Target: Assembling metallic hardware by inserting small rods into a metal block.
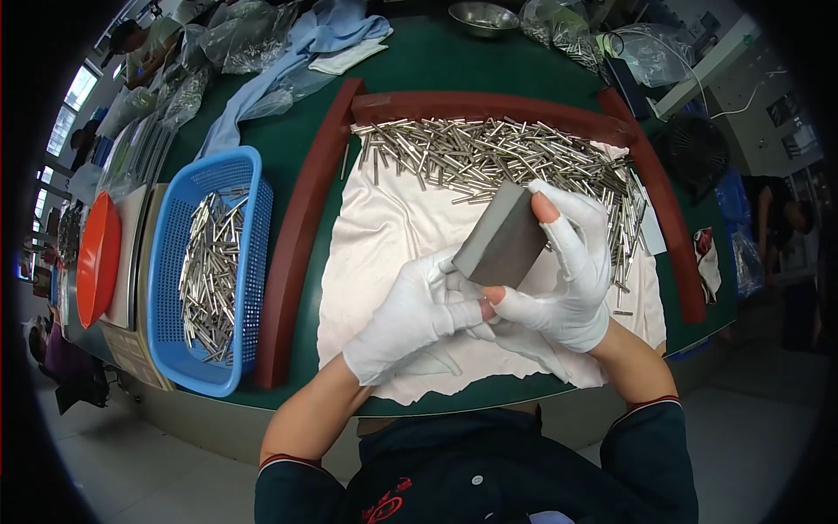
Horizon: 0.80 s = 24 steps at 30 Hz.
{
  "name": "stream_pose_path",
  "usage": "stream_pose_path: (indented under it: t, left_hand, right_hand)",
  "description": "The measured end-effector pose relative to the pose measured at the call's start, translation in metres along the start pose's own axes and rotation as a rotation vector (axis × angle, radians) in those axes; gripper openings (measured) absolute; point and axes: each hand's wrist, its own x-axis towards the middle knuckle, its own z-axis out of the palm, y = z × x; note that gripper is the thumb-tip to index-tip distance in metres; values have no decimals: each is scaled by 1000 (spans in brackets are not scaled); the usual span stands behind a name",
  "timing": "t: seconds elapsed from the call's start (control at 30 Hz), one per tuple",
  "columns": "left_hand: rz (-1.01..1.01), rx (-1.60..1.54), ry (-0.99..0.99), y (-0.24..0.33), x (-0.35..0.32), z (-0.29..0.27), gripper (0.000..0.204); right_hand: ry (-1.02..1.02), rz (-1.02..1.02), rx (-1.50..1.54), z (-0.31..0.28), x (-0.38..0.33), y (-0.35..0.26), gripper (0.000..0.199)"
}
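A grey rectangular block (pixel 506 236) with a smooth matte surface is tilted above the cream cloth (pixel 367 244). My right hand (pixel 563 288), in a white glove with bare fingertips, grips the block between its thumb at the lower edge and fingers at the upper right end. Similarly gloved, my left hand (pixel 410 314) is closed about the block's lower left end, its thumb tip close to the right thumb. The block and glove hide part of the left fingers. Beyond the block, many thin metal pins (pixel 436 148) lie heaped on the cloth.
A dark red frame (pixel 301 236) borders the cloth on three sides. To its left, a blue plastic basket (pixel 256 262) contains more metal pins. An orange bowl (pixel 98 258) stands farther left. A metal bowl (pixel 483 17) and filled plastic bags (pixel 244 39) sit along the back.
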Motion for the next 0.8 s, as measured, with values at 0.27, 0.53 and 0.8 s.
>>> stream_pose_path:
  t: [0.27,0.53,0.8]
  left_hand:
    - [27,30,-38,-1,3,-4,64]
    - [109,-37,-53,-5,1,-15,60]
    - [69,-2,-24,6,0,-3,63]
  right_hand:
    - [8,108,38,1,-2,-1,82]
    - [32,104,43,0,-11,5,81]
    - [-12,53,61,1,-10,10,82]
